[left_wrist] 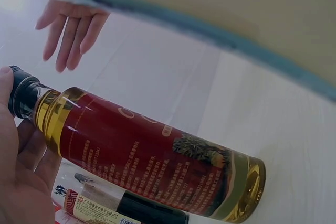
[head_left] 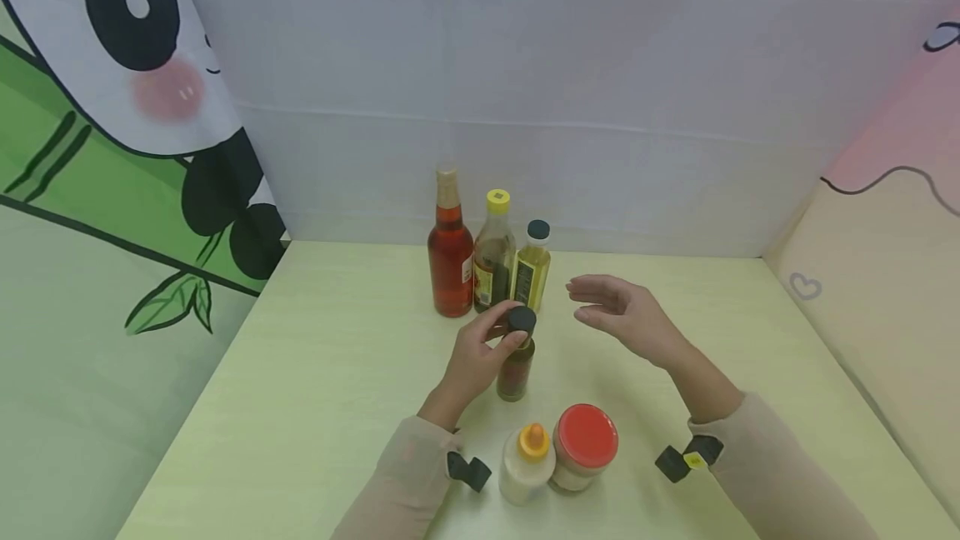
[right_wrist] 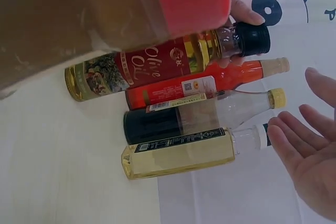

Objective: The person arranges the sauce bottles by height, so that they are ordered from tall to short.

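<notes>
My left hand [head_left: 471,357] pinches an olive oil bottle [head_left: 514,375] near its black cap, thumb on one side and fingers on the other. In the left wrist view the red label of this olive oil bottle [left_wrist: 142,148] faces the camera, and golden oil shows at both ends. My right hand [head_left: 636,322] hovers to the right of the bottles, its fingers extended and holding nothing. Behind the olive oil bottle stand a bottle of red liquid [head_left: 450,269], a yellow-capped bottle [head_left: 495,248] with dark liquid low inside, and a dark-capped bottle of pale yellow oil [head_left: 534,261].
Nearer the person, a squeeze bottle [head_left: 521,477] with an orange tip stands beside a red-lidded jar [head_left: 587,436]. That red lid [right_wrist: 191,1] looms large across the top of the right wrist view. A pale cloth wall [head_left: 600,107] rises behind the table [head_left: 315,373].
</notes>
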Available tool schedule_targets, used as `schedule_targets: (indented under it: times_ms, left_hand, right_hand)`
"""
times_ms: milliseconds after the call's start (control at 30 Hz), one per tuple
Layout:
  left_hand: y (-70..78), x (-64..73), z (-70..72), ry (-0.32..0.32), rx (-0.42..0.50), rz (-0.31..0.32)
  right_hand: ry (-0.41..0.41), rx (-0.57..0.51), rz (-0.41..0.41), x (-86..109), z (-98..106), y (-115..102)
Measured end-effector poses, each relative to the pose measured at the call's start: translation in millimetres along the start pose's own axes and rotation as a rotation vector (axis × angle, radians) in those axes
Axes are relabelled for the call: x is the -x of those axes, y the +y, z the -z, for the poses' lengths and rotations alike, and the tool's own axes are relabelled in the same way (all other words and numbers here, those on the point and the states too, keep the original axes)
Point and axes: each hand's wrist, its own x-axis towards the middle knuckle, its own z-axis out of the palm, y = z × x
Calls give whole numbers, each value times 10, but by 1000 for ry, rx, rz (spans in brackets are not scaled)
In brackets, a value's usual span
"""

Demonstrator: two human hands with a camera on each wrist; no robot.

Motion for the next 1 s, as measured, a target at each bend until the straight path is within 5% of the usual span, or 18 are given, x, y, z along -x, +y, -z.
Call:
schedule_targets:
  times_ms: [600,867,1000]
  left_hand:
    - [5,-21,16,-1,4,14]
    - [420,-35,84,0,-15,-1]
    - [253,-20,53,5,-15,12]
  right_hand:
    - [-120,6,17,456,-28,-94]
    - [-216,58,60,662,-111,-85]
    - [-230,82,58,754,-149,-79]
